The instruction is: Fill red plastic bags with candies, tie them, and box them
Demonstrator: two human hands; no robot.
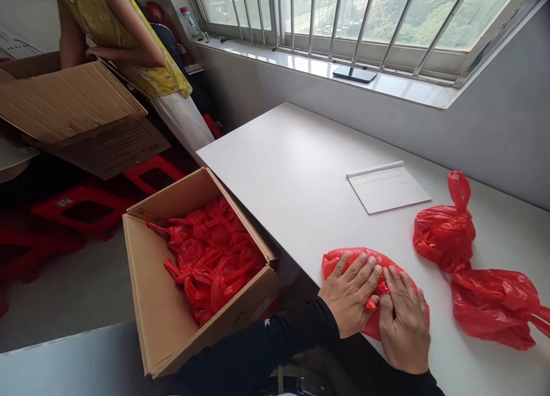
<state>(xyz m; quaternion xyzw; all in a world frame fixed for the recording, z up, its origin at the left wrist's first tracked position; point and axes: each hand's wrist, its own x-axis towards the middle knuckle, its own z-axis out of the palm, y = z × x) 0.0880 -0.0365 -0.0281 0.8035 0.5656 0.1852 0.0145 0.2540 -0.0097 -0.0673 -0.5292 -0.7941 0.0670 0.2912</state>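
A red plastic bag point(337, 262) lies flattened near the front edge of the white table point(283, 155). Pressing on its left part is my left hand point(350, 298), with the fingers stretched out together and the thumb beside a crumpled bit of the bag. My right hand point(404, 321) rests flat on the bag's right part, its fingers extended. Both palms hide most of the bag, and its contents do not show. To the right sit two more filled red bags, one with a knotted loop standing up point(444, 235) and one lying on its side point(494, 307).
Left of the table stands an open cardboard box point(163, 304) holding several red bags point(215, 253). A notepad point(387, 187) lies behind my hands. On the windowsill is a phone point(354, 74). Another person in yellow point(141, 46) reaches into a second box point(73, 104), near red stools point(86, 207).
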